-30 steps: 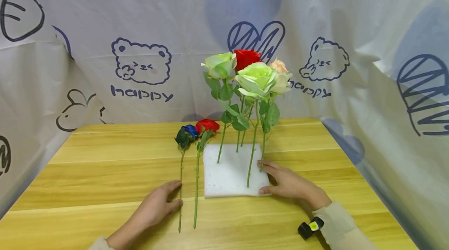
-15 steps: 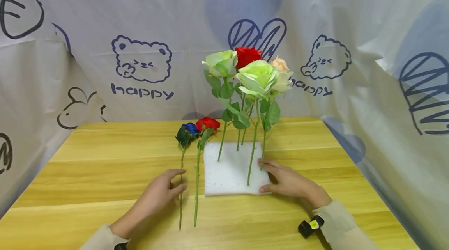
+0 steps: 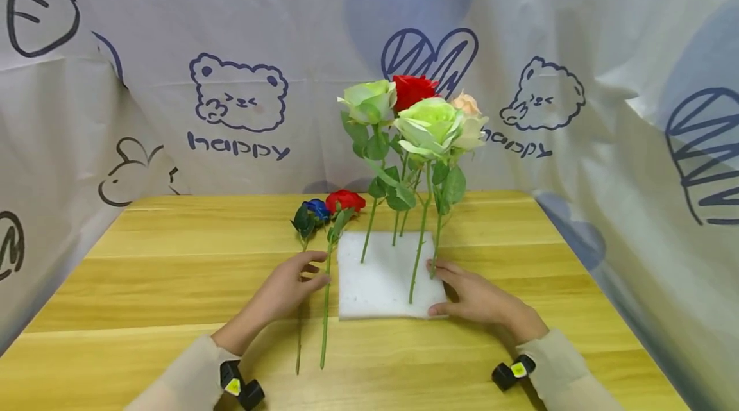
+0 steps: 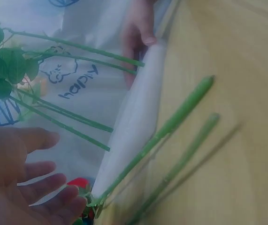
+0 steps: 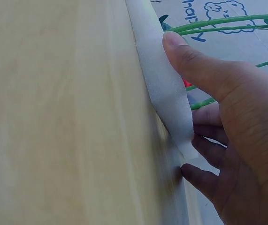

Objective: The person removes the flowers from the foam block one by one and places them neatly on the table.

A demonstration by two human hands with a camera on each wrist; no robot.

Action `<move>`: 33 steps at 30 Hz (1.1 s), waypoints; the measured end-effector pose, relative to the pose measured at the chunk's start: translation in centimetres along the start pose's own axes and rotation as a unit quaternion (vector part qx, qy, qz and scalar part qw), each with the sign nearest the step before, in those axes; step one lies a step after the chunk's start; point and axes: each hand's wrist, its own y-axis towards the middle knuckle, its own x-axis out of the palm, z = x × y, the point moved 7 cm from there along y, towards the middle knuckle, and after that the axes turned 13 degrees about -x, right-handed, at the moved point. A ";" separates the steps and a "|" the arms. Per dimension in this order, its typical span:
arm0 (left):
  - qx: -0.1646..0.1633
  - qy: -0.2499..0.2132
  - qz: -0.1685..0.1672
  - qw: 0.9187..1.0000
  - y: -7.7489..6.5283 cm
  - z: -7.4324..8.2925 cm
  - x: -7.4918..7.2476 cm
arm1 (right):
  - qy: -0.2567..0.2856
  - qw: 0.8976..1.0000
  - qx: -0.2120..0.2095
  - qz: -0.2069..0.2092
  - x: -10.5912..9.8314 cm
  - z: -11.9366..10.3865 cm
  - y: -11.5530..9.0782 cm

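My left hand (image 3: pixel 290 284), fingers spread and loosely bent with nothing held, hovers over the stems of two roses lying side by side. One is a red rose (image 3: pixel 345 201), the other a blue rose (image 3: pixel 317 208). In the left wrist view, the open left palm (image 4: pixel 7 173) is beside their green stems (image 4: pixel 171 124). My right hand (image 3: pixel 476 295) holds the right edge of a white foam block (image 3: pixel 369 299). Its thumb (image 5: pixel 195 61) lies against the foam in the right wrist view. Several roses stand upright in the block: pale green roses (image 3: pixel 430 127), a red one and a peach one (image 3: pixel 466 104).
The wooden table (image 3: pixel 173 283) carries everything. Behind it hangs a white curtain (image 3: pixel 323 26) with bear and heart drawings. Tall stems and leaves (image 3: pixel 398 196) rise above the foam, between the hands.
My left hand has moved forward and to the right, from beside the blue rose's stem to over both stems. My right hand stays on the foam block.
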 end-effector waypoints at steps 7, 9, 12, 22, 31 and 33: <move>0.006 -0.017 -0.001 1.000 1.7 0.6 0.6 | -0.008 1.000 -0.009 0.004 0.1 0.0 -0.1; 0.007 -0.023 0.001 1.000 2.2 0.7 0.8 | -0.010 1.000 -0.008 0.004 0.1 0.0 -0.2; 0.013 -0.031 -0.004 0.999 3.0 1.0 1.0 | -0.010 1.000 -0.008 0.005 0.1 -0.1 -0.2; 0.043 -0.074 -0.043 0.995 4.8 1.6 1.6 | -0.005 1.000 -0.002 0.000 0.2 0.0 -0.1; 0.073 -0.084 -0.090 0.990 6.0 2.6 2.5 | -0.002 1.000 0.005 -0.001 0.2 0.1 -0.1; 0.074 -0.086 -0.091 0.989 6.2 2.7 2.7 | -0.001 1.000 0.005 -0.001 0.2 0.1 0.0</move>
